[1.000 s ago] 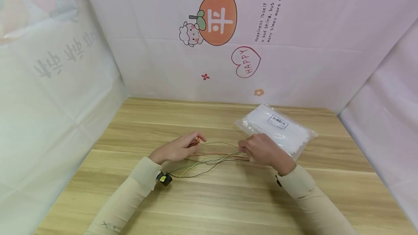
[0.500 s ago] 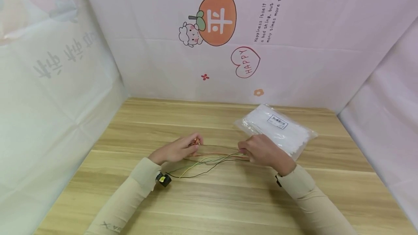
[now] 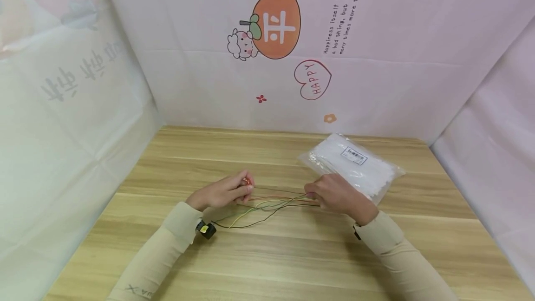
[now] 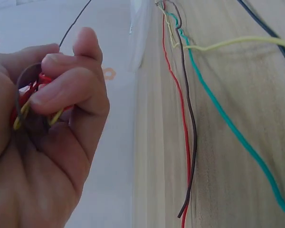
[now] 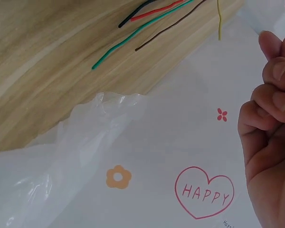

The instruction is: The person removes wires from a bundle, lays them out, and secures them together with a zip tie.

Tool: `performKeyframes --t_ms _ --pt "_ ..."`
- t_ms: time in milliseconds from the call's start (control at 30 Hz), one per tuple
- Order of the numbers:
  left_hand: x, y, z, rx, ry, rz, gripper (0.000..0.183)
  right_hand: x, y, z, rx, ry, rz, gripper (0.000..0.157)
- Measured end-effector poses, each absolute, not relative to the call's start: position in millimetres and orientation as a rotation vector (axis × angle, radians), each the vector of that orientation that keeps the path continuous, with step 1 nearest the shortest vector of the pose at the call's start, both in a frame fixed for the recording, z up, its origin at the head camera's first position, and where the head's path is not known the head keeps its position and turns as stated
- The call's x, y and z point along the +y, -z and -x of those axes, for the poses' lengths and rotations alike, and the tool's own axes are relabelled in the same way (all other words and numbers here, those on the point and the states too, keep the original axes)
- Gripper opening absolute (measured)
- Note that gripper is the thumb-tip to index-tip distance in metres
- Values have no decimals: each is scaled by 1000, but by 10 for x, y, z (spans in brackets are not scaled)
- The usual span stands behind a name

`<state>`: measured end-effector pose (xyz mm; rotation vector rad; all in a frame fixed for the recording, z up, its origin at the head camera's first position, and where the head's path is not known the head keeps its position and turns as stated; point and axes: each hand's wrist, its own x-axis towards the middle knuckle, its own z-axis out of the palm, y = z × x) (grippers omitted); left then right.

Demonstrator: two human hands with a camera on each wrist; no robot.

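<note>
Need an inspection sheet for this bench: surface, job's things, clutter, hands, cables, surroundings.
Surface: wood-grain tabletop
Job's things: loose coloured wires, several crossing
Clutter: labelled clear bag of white contents, just beyond the right hand
Hands: left hand grips a red-and-yellow wire bunch; right hand pinches a thin dark wire running between them
Cables: nothing seen besides the wires
Surroundings: printed backdrop behind, pale sheeting both sides

A pale wood-grain table point(image 3: 267, 264) carries a clear plastic bag point(image 3: 330, 154) packed with white contents, lying askew toward the far edge, right of centre, its printed label point(image 3: 355, 155) facing up, as I view it remotely through the head camera; nearer the middle I see thin wires point(image 3: 251, 225) strung loosely across the grain, yellow, green and black among them, some crossing
</note>
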<state>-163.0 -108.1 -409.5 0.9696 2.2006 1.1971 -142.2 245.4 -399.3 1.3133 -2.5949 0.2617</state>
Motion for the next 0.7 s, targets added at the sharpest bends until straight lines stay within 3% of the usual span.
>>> performKeyframes --t_ms 500,700 --pt "-913 4107 1642 2721 -1007 -814 32 2353 4033 1311 -2577 -245 -1399 26" --pt "-898 4131 1632 2868 -806 -820 25 2342 4013 1284 -2569 -261 -1412 25"
